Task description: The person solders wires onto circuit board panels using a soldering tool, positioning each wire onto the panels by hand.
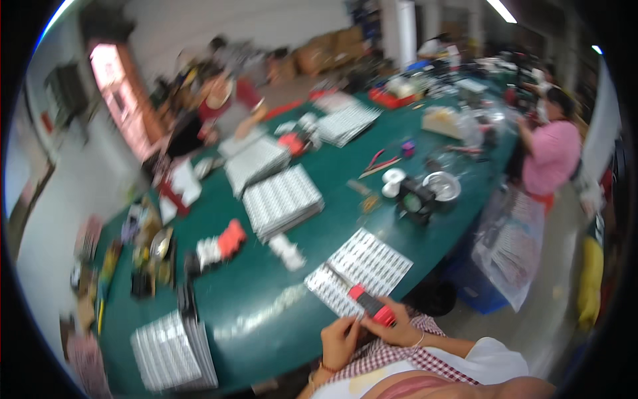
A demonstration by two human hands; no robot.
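A white sheet (382, 256) with rows of small dark marks lies at the table's near edge, in front of me. My right hand (397, 322) is closed around the red-and-black handle of a tool (372, 306) whose long, thin metal shaft points away to the left over the sheet. The picture is too blurred to tell the tool's exact kind. Beside it, my left hand (340, 340) has its fingers pinched together at the sheet's near corner. The fingertips of both hands are close to each other.
Stacks of similar sheets (282, 201) stand on the green table (266, 302), with another stack (174, 352) at near left. A red-and-white bundle (222, 243), a black device (415, 201), a metal bowl (442, 187) and pliers (380, 161) lie around. People sit across and at right.
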